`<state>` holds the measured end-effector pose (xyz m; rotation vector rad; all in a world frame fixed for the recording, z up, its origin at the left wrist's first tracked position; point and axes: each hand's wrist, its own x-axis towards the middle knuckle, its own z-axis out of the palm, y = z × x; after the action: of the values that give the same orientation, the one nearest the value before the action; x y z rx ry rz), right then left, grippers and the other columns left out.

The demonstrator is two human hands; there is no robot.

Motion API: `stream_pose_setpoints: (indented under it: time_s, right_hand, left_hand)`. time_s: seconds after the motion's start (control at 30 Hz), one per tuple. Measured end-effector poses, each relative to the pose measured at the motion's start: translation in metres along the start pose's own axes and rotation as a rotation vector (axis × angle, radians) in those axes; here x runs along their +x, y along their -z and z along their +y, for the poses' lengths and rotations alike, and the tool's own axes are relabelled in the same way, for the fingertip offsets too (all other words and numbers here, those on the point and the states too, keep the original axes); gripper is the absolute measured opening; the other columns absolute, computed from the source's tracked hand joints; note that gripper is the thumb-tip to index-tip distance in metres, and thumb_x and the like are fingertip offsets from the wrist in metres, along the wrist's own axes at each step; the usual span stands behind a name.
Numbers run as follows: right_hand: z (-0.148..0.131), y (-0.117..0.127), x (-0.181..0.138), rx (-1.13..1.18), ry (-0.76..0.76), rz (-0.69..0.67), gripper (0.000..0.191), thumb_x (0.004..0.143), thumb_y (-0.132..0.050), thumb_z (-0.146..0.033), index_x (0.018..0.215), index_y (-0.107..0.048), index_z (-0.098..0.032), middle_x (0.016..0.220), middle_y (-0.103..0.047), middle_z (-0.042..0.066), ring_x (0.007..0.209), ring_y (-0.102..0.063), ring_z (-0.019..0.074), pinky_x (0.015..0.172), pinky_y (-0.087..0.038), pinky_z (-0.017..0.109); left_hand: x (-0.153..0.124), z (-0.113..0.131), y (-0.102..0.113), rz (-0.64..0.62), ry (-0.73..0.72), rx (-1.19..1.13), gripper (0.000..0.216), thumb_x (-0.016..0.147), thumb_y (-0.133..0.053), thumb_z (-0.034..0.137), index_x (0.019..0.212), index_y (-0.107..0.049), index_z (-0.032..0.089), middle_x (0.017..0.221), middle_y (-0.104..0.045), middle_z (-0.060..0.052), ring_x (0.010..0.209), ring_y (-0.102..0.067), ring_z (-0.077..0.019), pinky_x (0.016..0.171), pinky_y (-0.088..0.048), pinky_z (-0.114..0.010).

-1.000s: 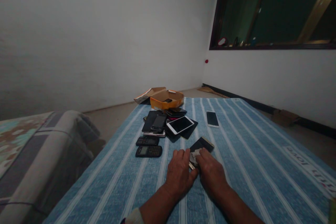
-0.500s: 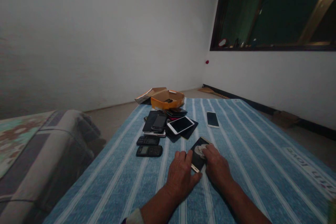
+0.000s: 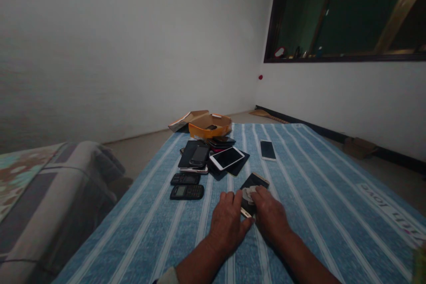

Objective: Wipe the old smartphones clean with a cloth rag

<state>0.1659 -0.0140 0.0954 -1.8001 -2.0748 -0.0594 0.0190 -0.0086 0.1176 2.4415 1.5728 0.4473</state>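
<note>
A gold-edged smartphone [image 3: 254, 181] lies screen up on the blue striped cloth [image 3: 316, 195]. My left hand [image 3: 229, 222] rests on its near left corner, fingers bent and pressing it down. My right hand [image 3: 271, 215] presses a small pale cloth pad [image 3: 248, 194] onto the dark screen, fingers closed over it. Both forearms come in from the bottom edge.
Beyond lies a pile of phones [image 3: 213, 156], with a white-framed phone [image 3: 227, 158] on top, two black keypad phones [image 3: 186, 185] to the left, and a lone phone [image 3: 267, 150] to the right. An open orange box [image 3: 209, 125] stands at the cloth's far end. A rolled mattress [image 3: 53, 204] sits left.
My right hand slid the pad up the phone screen and has drawn it back toward me. The left hand stayed on the phone's near corner.
</note>
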Motion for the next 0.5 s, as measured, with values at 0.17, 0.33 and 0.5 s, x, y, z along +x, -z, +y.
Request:
stream_pose_setpoints:
  time_s: [0.17, 0.33, 0.5]
  right_hand:
    - [0.007, -0.010, -0.001, 0.051, 0.039, 0.092, 0.034, 0.085, -0.049, -0.002, 0.109, -0.070, -0.016, 0.119, -0.067, 0.014, 0.115, -0.062, 0.0261, 0.094, -0.054, 0.035]
    - [0.021, -0.027, 0.003, 0.193, 0.105, 0.255, 0.042, 0.082, -0.043, 0.000, 0.110, -0.070, -0.015, 0.123, -0.067, 0.015, 0.119, -0.061, 0.0245, 0.100, -0.052, 0.038]
    - [0.030, -0.033, 0.010, 0.369, 0.108, 0.349, 0.047, 0.077, -0.041, 0.000, 0.110, -0.071, -0.016, 0.122, -0.068, 0.014, 0.116, -0.064, 0.0227, 0.100, -0.052, 0.040]
  left_hand:
    - [-0.001, 0.000, -0.001, -0.011, -0.012, 0.015, 0.061, 0.082, -0.068, 0.035, 0.136, -0.047, 0.017, 0.118, -0.060, -0.010, 0.112, -0.051, -0.0295, 0.097, -0.046, -0.042]
    - [-0.005, 0.005, -0.001, -0.023, -0.015, 0.040, 0.060, 0.084, -0.064, 0.030, 0.139, -0.044, 0.017, 0.115, -0.061, -0.010, 0.110, -0.052, -0.0292, 0.095, -0.047, -0.042]
    - [-0.010, 0.013, -0.001, -0.068, -0.007, 0.051, 0.063, 0.083, -0.063, 0.025, 0.142, -0.042, 0.016, 0.116, -0.060, -0.011, 0.110, -0.053, -0.0294, 0.096, -0.047, -0.044]
